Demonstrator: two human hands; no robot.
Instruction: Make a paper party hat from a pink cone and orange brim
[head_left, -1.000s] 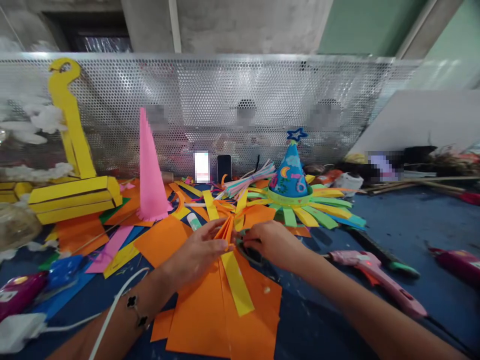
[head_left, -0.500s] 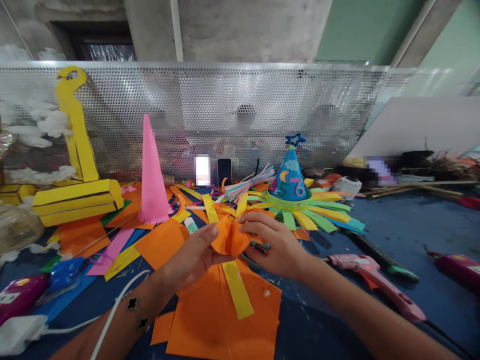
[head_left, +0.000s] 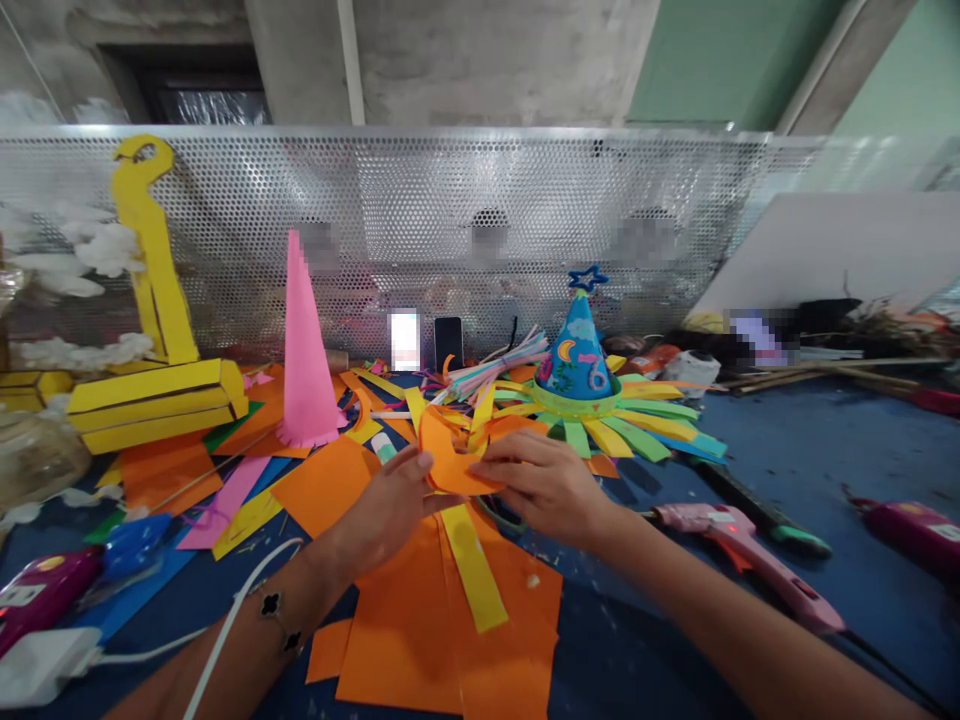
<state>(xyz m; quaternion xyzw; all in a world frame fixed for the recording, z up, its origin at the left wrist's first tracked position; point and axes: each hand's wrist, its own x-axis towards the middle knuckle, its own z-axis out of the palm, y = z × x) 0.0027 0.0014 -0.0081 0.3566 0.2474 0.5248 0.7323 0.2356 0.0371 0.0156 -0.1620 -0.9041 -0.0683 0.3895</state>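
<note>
A curved piece of orange paper is held up between my two hands. My left hand pinches its left edge between thumb and fingers. From the other side, my right hand has its fingers closed on the right part of the piece. Under my right hand shows a dark rounded thing, mostly hidden, whose kind I cannot make out. Below the hands a yellow paper strip lies across large orange sheets.
A pink paper cone and a yellow paper model stand left. Behind right is a blue cone hat with a fringed brim. A pink glue gun lies right, and a white cable crosses my left forearm.
The orange piece was folded together with a crease in the middle; now it is opened out into a curved shape. My right hand has shifted slightly, its fingers now lower on the paper.
</note>
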